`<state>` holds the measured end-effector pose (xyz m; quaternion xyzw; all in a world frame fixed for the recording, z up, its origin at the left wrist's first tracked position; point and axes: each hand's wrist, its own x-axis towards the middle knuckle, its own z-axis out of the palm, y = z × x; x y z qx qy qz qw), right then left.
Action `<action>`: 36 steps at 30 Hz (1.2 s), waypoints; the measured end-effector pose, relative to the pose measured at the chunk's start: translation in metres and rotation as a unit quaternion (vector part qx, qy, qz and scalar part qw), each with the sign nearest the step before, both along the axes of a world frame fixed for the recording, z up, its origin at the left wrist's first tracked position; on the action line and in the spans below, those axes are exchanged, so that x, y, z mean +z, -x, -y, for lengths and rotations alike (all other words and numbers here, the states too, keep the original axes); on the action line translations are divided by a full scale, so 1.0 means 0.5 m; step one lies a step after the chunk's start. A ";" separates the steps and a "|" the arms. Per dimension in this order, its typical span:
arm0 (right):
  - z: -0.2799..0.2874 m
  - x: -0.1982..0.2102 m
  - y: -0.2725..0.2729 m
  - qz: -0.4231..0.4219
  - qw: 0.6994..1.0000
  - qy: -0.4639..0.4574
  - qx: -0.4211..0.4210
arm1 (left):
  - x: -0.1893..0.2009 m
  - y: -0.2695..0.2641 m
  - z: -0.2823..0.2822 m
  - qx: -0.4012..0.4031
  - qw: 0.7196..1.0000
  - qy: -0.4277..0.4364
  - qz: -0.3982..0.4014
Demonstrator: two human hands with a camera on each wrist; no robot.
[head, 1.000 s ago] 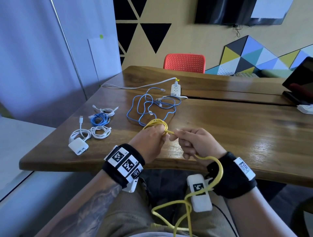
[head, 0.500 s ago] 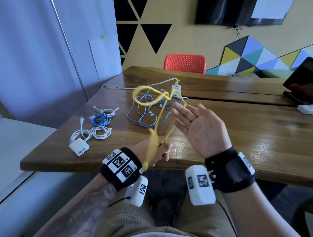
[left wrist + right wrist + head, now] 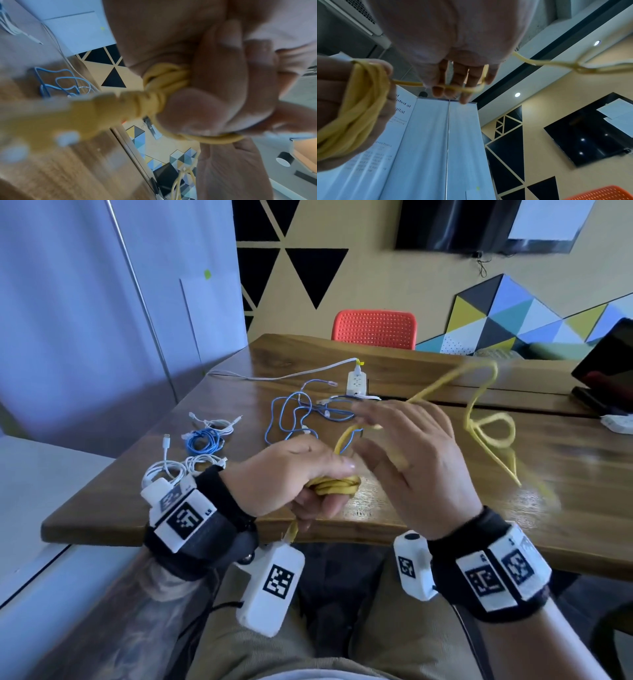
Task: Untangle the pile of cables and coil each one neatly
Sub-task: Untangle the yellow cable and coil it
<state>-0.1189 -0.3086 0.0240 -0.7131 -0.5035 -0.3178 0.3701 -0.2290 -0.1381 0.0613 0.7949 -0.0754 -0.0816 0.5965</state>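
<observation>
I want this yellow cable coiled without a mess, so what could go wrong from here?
The loose end of the yellow cable whips in the air at the right with a loop in it; it could pull into a knot. It only runs over the straight fingers of the right hand, so it may slip off. The left hand grips the coil above the blue cable, which could snag.

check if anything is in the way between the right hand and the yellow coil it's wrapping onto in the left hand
Nothing visible blocks it. The left hand grips the yellow coil, and the right hand hovers just beside it, with only the yellow cable itself running across the right fingers to the coil.
</observation>
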 end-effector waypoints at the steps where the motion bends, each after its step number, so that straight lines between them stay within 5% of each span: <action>1: 0.004 0.006 0.001 0.001 1.000 -0.012 0.004 | 0.003 0.002 0.003 -0.003 1.000 -0.004 0.000; 6: 0.037 0.028 -0.002 0.038 0.996 -0.062 -0.059 | -0.012 -0.020 -0.011 0.050 0.997 0.047 0.032; 10: 0.036 0.002 -0.027 0.033 0.994 -0.072 -0.080 | -0.036 -0.027 -0.022 -0.008 0.994 0.105 -0.002; 17: -0.005 -0.089 0.004 -0.114 0.993 -0.006 0.000 | -0.040 -0.034 -0.039 -0.115 0.901 0.417 0.008; 23: -0.040 -0.140 0.046 -0.396 0.909 0.050 0.125 | -0.049 -0.077 -0.041 0.038 0.839 0.534 0.101; 25: -0.046 -0.162 0.054 -0.453 0.879 0.058 0.141 | -0.061 -0.100 -0.054 0.119 0.839 0.513 0.135; 30: -0.037 -0.140 0.056 -0.262 0.944 0.185 0.080 | -0.143 -0.139 -0.063 0.258 0.884 0.323 0.217; 34: -0.007 -0.082 0.050 -0.167 0.972 0.163 0.033 | -0.184 -0.116 -0.064 0.239 0.937 -0.030 0.252; 36: 0.012 -0.049 0.033 -0.148 0.982 0.118 0.018 | -0.186 -0.099 -0.048 0.183 0.962 -0.048 0.195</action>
